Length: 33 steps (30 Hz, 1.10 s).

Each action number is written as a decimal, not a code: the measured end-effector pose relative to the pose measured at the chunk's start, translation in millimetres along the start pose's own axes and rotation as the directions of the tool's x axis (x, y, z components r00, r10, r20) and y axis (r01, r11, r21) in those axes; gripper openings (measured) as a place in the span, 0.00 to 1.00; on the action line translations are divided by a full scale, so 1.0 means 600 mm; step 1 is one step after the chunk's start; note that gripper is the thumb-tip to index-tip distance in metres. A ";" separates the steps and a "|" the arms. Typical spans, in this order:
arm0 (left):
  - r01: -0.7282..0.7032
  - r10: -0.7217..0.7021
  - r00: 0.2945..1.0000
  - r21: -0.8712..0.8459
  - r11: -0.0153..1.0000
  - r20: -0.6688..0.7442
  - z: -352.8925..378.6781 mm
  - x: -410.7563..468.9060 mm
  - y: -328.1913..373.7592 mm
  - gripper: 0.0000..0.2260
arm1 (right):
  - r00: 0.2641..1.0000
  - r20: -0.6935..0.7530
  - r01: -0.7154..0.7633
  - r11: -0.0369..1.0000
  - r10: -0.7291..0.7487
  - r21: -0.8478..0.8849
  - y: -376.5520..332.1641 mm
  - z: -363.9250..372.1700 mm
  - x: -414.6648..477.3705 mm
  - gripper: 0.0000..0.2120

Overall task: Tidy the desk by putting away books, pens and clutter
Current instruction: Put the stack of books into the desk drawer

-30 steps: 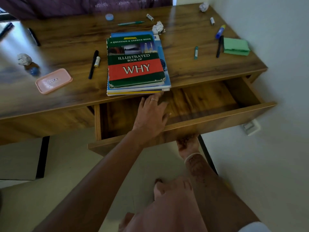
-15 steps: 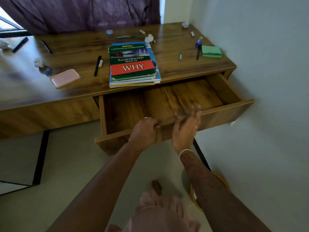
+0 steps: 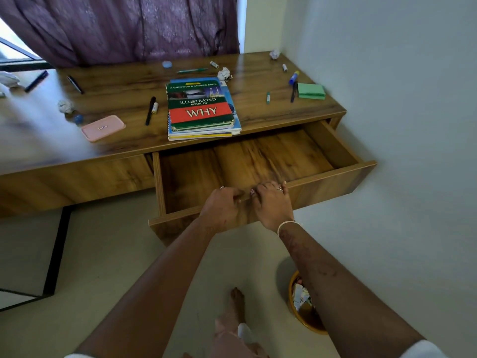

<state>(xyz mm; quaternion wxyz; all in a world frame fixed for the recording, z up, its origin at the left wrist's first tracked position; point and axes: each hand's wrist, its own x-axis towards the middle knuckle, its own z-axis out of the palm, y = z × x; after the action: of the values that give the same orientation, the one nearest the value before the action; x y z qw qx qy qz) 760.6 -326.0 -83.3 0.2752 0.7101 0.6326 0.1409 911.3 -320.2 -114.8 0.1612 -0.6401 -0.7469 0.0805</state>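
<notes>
The desk's drawer [image 3: 335, 180] stands pulled open, and its wooden floor [image 3: 258, 158] shows nothing inside. My left hand [image 3: 222, 206] and my right hand [image 3: 273, 202] sit side by side on the middle of the drawer's front panel, fingers curled over its top edge. A stack of books [image 3: 204, 112], topped by the green and red "Illustrated Book of Why", lies on the desk [image 3: 124, 91] just behind the drawer. Around it lie a black marker [image 3: 150, 111], a green pen [image 3: 192, 71] and crumpled paper [image 3: 224, 73].
A pink case [image 3: 103, 127] lies at the left and a green notepad [image 3: 311, 91] with pens [image 3: 293, 85] at the right. A yellow waste bin [image 3: 293, 301] with paper scraps stands on the floor under my right forearm. A wall runs close along the right, and a curtain hangs behind the desk.
My left hand drew back from under the books to the drawer's front edge. My right hand rose from below and took hold of that edge beside it. The view pulled back.
</notes>
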 end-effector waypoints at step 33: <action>0.494 -0.686 0.727 -0.699 0.517 0.006 -0.269 0.321 -0.137 0.15 | 0.950 0.171 -0.307 0.886 0.262 0.349 -0.060 -0.031 0.458 0.21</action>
<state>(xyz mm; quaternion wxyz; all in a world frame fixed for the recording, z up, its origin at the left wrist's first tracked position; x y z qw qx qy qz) 635.5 -99.8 -27.7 0.4483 0.2777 0.7758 0.3464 848.6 -58.0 -47.9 0.2206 -0.6946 -0.6244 0.2810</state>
